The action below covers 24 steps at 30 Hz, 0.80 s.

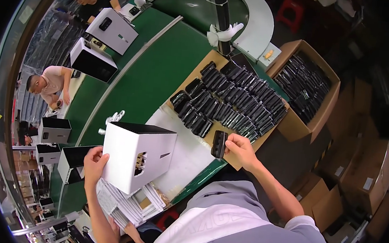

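My left hand [94, 161] is closed on the left edge of a white box-shaped housing [123, 154]. The housing has an open dark top, a cut-out with metal parts showing inside, and a narrow slot. Off to the right, my right hand [241, 150] pinches a flat black plastic part [219, 144] with rounded ends. That part is held apart from the housing, in front of a cardboard sheet covered with rows of similar black parts [242, 98]. What lies under my left fingers is hidden.
Stacked white frames [128, 203] lie beside the housing, near another person's hands [134, 231]. A carton [290, 124] of wrapped black parts stands right, by a dark post [221, 14]. More white housings [112, 30] line the green conveyor [139, 62], with co-workers beyond.
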### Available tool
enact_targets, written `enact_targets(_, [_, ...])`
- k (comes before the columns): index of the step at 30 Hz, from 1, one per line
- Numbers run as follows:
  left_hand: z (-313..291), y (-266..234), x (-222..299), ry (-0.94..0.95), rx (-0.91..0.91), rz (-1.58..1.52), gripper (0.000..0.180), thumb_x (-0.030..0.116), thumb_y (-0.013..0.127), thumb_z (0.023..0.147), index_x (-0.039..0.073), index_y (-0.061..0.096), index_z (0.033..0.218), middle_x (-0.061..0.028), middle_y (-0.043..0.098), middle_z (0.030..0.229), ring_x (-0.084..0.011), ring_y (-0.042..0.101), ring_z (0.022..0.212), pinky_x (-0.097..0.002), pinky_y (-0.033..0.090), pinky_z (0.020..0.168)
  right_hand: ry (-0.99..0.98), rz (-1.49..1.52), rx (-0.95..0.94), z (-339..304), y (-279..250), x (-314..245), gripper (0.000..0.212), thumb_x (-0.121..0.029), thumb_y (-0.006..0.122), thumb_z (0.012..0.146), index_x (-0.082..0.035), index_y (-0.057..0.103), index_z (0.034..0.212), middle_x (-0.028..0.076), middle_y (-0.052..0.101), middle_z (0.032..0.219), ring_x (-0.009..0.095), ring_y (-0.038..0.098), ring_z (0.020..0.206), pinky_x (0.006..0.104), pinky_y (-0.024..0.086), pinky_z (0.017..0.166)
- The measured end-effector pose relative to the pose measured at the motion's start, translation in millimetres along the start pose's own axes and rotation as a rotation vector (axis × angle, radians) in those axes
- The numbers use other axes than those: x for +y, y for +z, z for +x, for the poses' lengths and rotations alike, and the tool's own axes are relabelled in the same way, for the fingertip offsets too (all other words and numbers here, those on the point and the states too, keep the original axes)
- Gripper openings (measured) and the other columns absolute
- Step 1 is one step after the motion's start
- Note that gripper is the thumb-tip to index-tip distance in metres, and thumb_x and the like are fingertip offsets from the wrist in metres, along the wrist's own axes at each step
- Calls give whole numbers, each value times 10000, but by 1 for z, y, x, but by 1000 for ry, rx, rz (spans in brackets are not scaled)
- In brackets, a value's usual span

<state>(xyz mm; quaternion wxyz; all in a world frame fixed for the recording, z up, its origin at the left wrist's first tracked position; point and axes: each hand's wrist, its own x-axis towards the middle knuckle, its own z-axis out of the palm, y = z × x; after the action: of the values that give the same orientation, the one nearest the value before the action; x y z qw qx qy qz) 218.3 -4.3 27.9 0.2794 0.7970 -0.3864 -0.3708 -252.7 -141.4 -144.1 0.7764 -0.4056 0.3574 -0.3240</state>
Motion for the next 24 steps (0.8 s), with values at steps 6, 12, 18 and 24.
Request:
enact_targets(6, [-57, 151, 80, 486, 236, 21, 24, 3, 710, 869, -1, 698, 891, -73, 677, 822, -130, 593, 678, -244, 466, 622, -69, -126, -94, -11, 41, -26, 161, -108, 571, 1014, -6, 604, 894, 18, 624, 831, 83, 579, 778, 249, 477, 729])
enact_targets(12, [-42, 236, 69, 338, -104, -342, 71, 34, 752, 876, -8, 732, 929, -34, 682, 809, -69, 567, 646, -226, 441, 566, -154, -308, -176, -12, 80, -33, 169, -114, 572, 1016, 16, 618, 917, 14, 623, 819, 74, 558, 771, 243, 446, 680])
enact_targets(18, [-31, 236, 57, 91, -312, -611, 78, 64, 743, 908, -5, 713, 887, -11, 647, 716, -58, 549, 590, -205, 396, 520, -115, -258, -136, -17, 71, -34, 163, -127, 603, 984, 14, 638, 910, 29, 625, 772, 97, 573, 717, 269, 469, 670])
enact_targets(24, [-23, 223, 19, -51, -366, -847, 105, 90, 742, 914, 22, 675, 869, -28, 644, 703, -80, 529, 546, -209, 385, 498, -7, -422, -48, 2, 19, -15, 181, -131, 634, 927, 6, 622, 810, 47, 623, 682, 134, 576, 611, 298, 469, 592])
